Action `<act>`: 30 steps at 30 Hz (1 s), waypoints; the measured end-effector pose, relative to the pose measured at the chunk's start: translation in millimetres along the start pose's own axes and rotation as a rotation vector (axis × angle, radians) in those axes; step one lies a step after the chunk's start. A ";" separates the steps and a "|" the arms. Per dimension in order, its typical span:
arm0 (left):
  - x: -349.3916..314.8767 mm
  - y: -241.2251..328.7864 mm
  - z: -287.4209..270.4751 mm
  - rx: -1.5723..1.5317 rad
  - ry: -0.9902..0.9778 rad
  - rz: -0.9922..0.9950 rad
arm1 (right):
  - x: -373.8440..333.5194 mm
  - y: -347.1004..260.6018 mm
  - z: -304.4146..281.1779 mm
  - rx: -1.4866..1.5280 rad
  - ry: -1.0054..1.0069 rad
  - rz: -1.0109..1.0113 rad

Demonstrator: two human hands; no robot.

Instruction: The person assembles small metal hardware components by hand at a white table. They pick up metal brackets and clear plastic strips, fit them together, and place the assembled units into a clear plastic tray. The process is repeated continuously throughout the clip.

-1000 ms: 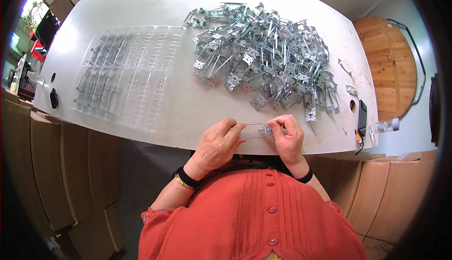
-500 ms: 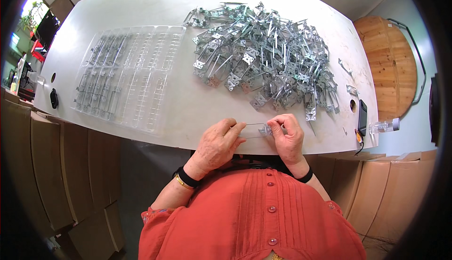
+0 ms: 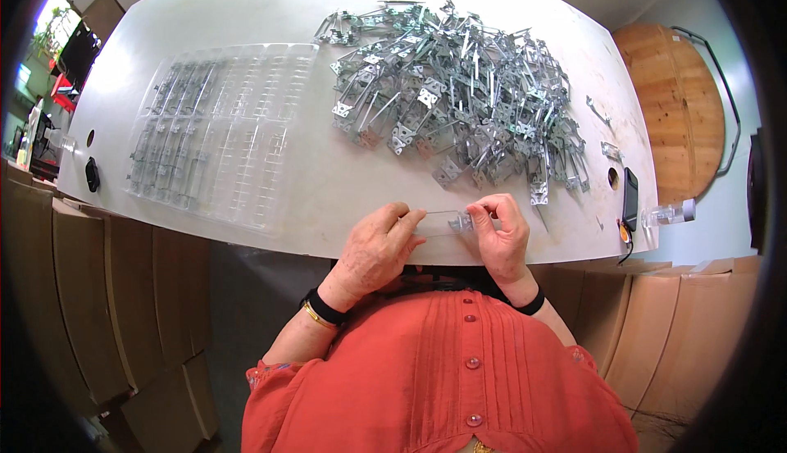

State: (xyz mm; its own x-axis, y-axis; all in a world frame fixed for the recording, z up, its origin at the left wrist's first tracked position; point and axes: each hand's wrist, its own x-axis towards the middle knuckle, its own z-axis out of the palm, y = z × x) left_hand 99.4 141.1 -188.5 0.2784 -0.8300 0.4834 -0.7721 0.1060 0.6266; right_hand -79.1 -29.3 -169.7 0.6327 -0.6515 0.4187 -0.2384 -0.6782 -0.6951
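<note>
Close to the table's near edge, I hold one small metal bracket with thin rods [image 3: 443, 211] between both hands. My left hand [image 3: 379, 244] is closed, with thumb and fingers pinching the left rod ends. My right hand [image 3: 502, 236] is closed on the plate end, its thumb and forefinger covering part of it. Beyond my hands lies a big tangled heap of similar metal brackets [image 3: 471, 96]. To the left is a clear plastic tray [image 3: 283, 129] with ribbed slots; its left columns hold rows of brackets, while brackets do not show in its right columns.
Everything rests on a white table [image 3: 328, 199]. Near its right edge are a loose bracket [image 3: 598, 111], a black phone-like device [image 3: 630, 199] and a clear bottle [image 3: 668, 214]. A small black object [image 3: 93, 174] lies far left. Cardboard boxes [image 3: 115, 281] stand below on both sides.
Both hands stay in nearly the same place with the bracket between them. The bracket looks slightly turned, with its lower rod showing less; the view has shifted a little.
</note>
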 end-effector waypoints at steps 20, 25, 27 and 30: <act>-4.0 -0.3 9.6 0.069 0.011 -0.080 | -18.9 24.8 -19.4 0.162 0.059 0.216; -1.3 6.8 6.7 0.102 0.054 -0.080 | -23.0 36.5 -24.7 0.346 0.081 0.384; -1.3 10.5 5.4 0.101 0.070 -0.097 | -23.5 40.3 -26.3 0.406 0.075 0.404; 1.9 17.0 0.8 0.097 0.101 -0.103 | -23.0 41.4 -24.3 0.439 0.066 0.400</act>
State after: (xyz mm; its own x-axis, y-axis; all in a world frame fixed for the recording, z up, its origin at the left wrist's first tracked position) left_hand 86.4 140.8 -177.4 0.4113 -0.7741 0.4812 -0.7865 -0.0346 0.6166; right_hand -121.4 -50.6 -194.0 0.5063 -0.8565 0.1005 -0.1132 -0.1815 -0.9768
